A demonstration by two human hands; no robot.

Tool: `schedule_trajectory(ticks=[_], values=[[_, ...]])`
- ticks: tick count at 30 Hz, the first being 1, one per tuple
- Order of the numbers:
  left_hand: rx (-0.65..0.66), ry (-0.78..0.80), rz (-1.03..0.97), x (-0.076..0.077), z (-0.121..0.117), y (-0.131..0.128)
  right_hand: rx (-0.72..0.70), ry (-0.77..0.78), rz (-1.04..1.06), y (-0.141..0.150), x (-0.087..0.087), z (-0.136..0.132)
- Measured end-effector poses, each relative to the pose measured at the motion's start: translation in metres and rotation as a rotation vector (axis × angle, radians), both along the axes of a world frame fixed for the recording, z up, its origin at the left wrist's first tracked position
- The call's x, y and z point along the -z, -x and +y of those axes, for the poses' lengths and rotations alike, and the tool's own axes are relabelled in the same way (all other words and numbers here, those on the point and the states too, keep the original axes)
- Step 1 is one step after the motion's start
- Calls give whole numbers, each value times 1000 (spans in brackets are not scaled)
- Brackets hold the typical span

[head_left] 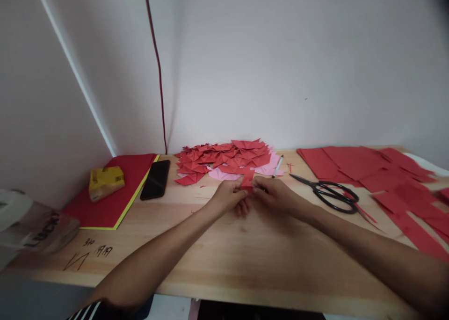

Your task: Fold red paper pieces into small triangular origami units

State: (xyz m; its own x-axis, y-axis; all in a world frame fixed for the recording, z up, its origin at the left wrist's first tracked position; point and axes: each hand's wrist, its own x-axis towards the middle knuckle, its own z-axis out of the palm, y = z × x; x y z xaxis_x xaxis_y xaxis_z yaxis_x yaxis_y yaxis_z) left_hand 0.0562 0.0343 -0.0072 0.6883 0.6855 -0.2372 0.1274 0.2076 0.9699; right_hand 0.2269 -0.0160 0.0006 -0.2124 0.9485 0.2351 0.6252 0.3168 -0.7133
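Note:
Between my two hands is a small piece of red paper [247, 178], pinched from both sides just above the tabletop. My left hand [232, 196] grips its left edge with thumb and fingers, and some fingertips curl beneath it. On the other side, my right hand [268, 191] has closed on the right edge. Whether the paper carries folds is hard to make out, as the fingers cover part of it. Right behind the hands lies a heap of folded red paper pieces [224, 155], with pink folded pieces [224, 174] along its front and right side.
Black-handled scissors [326, 192] and a white pen [278, 166] lie right of my hands. Beyond spread red paper sheets [354, 163]. Leftward are a black phone [155, 179], a yellow packet [106, 183] on red sheets [108, 214], and a clear plastic container [52, 229] at the wooden table's [210, 264] left end.

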Motion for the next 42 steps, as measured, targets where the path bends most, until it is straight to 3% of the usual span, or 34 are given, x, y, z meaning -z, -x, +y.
schedule_trajectory(ticks=[8,14,17,24,30,36,42], values=[[48,-111,108,3,3,-5,3,111,4,-6,13,-3],[77,-14,38,4,9,-9,-7,97,47,-16,20,-1],[105,48,21,4,11,-8,13,87,46,-14,20,-1],[68,-25,46,7,9,-6,83,88,27,-7,17,-5],[69,11,-7,3,13,-5,100,58,72,-12,20,-6],[45,-105,-23,7,9,-4,187,71,35,-6,21,-8],[96,-124,-67,11,10,-1,141,110,80,-10,22,-8]])
